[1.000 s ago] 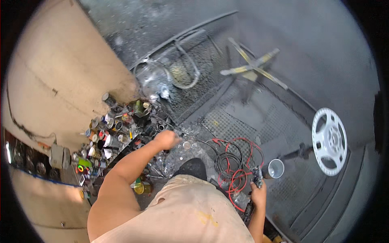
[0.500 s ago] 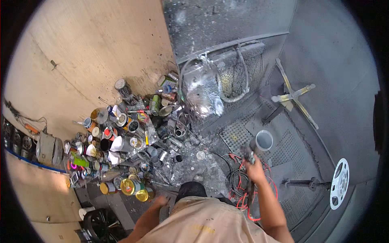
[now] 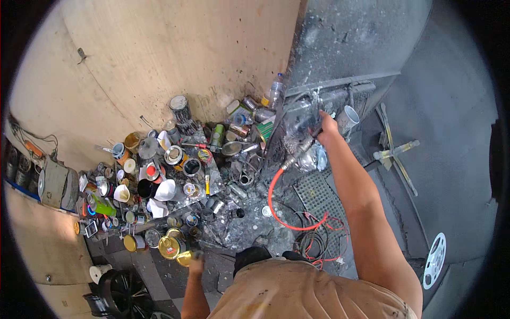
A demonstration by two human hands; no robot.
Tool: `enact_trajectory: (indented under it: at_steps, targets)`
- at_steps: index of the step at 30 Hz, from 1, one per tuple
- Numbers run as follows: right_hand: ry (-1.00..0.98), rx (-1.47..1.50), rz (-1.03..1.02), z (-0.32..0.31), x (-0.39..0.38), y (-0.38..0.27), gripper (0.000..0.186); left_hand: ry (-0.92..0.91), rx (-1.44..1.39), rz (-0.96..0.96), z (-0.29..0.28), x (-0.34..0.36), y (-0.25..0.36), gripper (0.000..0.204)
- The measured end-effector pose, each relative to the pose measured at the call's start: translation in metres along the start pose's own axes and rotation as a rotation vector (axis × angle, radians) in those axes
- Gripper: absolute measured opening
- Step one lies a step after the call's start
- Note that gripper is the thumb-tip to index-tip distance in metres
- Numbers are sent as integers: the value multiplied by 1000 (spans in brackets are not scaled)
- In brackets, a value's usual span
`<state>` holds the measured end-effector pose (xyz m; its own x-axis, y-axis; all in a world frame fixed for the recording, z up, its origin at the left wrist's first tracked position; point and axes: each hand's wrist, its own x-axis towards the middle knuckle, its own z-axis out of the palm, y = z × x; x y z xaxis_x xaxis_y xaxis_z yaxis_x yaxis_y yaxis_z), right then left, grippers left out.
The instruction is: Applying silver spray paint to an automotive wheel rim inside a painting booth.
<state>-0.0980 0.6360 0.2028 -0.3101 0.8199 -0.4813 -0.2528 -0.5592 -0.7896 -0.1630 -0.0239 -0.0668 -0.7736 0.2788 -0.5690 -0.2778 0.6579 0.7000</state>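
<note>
Stretched far forward, my right hand is closed around a spray gun. A grey cup sits on the gun, tilted, just beyond my fingers. An orange air hose runs from the gun's handle end and curves down to the floor. Behind the gun is a foil-like, paint-dusted bundle by the grey wall. My left hand hangs low beside gold-lidded tins. Its fingers are smeared by motion, so whether it touches a tin is unclear.
Paint cans, cups and brushes crowd a low surface at the left. Coiled cables lie on the floor by a perforated mat. A cross-shaped stand and a white wheel cover stand right. Black wheel rims lie lower left.
My right hand has swung forward and up with the spray gun, pulling the orange hose off the floor. My left hand has shifted slightly left towards the gold-lidded tins. The view has turned.
</note>
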Motion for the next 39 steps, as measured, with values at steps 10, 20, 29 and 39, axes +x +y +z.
enact_trajectory:
  at_steps: [10,20,29,39]
  targets:
    - [159,145,-111,65,37,7,77,-441,287,-312,35,-75,-85,43]
    - [429,-562,-519,0,51,74,77,-564,950,392,-1,10,1,32]
    - [-220,-785,-799,-127,-130,97,52,-715,765,293,72,67,218,31]
    - [125,-1339,559,-429,-430,320,40,-1242,1407,978,254,-39,250,47]
